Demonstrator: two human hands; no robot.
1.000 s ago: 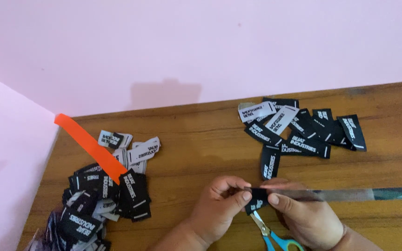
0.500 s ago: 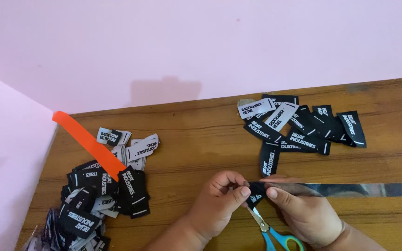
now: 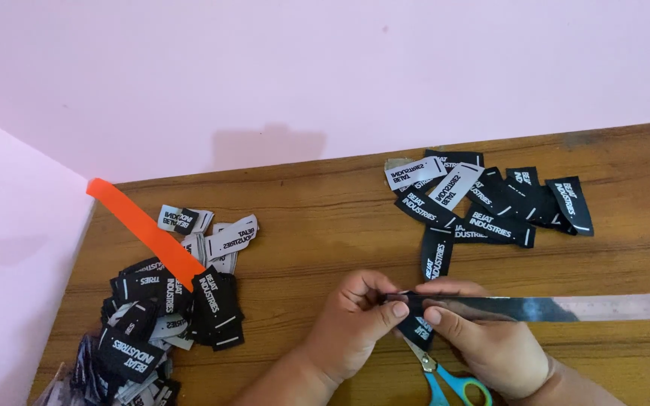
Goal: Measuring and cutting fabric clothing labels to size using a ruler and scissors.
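From my head camera, I look down at a brown wooden table (image 3: pixel 325 225) by a pink wall. My left hand (image 3: pixel 351 331) and my right hand (image 3: pixel 483 342) meet near the front edge of the table. Both pinch the same small black label (image 3: pixel 417 325) — thumb and finger of each hand pressed together on it, the left at its left end, the right at its right end. The label sits at the end of a long shiny ribbon (image 3: pixel 566 307) that runs off to the right along the table.

Just under the label, toward me, lie the scissors (image 3: pixel 445 380) with blue handles. They rest partly under my right hand. Nobody holds them.

Left of the label, well apart, is a big messy pile of labels (image 3: pixel 163 308) with an orange strip (image 3: pixel 144 229) lying across it. Behind the label, toward the wall, is a second bunch of labels (image 3: pixel 483 203), spread flat.

I think I am folding or lining up this one label at the ribbon's end. The next move needs a steady hold with one hand — so the other can be free for the scissors.
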